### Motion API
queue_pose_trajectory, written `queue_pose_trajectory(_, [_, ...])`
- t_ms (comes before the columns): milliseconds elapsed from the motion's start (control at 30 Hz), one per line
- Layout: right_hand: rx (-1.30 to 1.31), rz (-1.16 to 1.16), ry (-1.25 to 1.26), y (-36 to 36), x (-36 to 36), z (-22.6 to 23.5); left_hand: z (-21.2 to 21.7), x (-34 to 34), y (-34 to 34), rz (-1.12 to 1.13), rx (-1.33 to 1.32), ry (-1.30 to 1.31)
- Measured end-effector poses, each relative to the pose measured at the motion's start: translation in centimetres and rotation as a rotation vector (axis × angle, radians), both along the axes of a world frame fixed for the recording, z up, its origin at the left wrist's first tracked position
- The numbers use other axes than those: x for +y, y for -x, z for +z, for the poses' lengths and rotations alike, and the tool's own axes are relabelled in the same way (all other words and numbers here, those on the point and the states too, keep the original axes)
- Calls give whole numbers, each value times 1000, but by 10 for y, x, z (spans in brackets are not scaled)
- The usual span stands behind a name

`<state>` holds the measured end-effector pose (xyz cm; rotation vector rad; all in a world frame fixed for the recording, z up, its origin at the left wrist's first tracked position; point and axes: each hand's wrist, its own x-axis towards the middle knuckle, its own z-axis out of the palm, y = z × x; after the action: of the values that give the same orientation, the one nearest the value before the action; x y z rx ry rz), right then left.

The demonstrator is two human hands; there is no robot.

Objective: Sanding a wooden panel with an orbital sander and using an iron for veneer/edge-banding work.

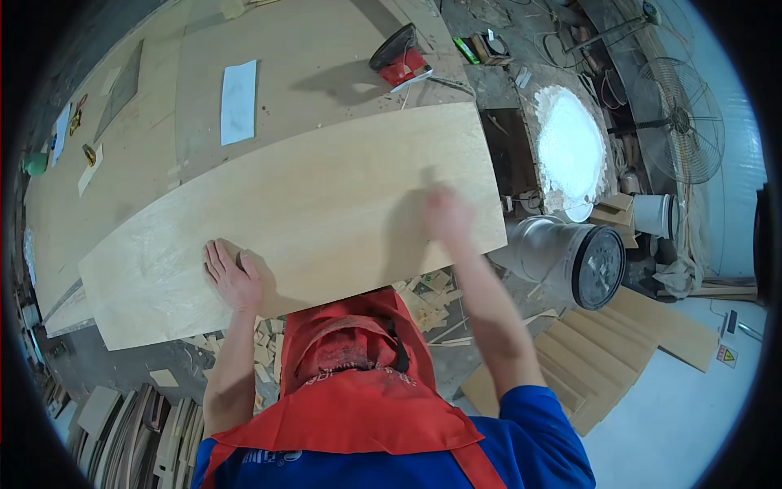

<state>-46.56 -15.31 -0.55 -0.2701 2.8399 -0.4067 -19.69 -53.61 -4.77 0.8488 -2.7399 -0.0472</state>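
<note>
A long pale wooden panel [342, 196] lies slantwise in front of me on the worktable, its near edge overhanging. On its left half my left hand [234, 275] rests flat, fingers stretched out and thumb apart. Over toward the right end, my right hand [448, 215] is at the panel's surface, smeared by motion. Its fingers look curled, but the blur hides whether anything is under or in them. A shadow falls on the wood to the left of that hand.
Beyond the panel, the brown worktable [318, 49] carries a red bucket [401, 67] and a white sheet [239, 103]. White drums [538, 253] and a standing fan [678, 120] are at the right. Wood scraps [428, 306] litter the floor, near stacked brown boards [582, 363].
</note>
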Motion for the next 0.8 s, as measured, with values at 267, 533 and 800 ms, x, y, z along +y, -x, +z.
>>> queue_pose_trajectory(267, [-137,274,100,-40,-34,-44,-6,2,5,16,-50,-42])
queue_pose_trajectory(533, [256,-264,-114,94,180,6,2,2,14,17,-28,15])
queue_pose_trajectory(800, [-79,90,420,40,30,1,7,7,9,85,15,-64])
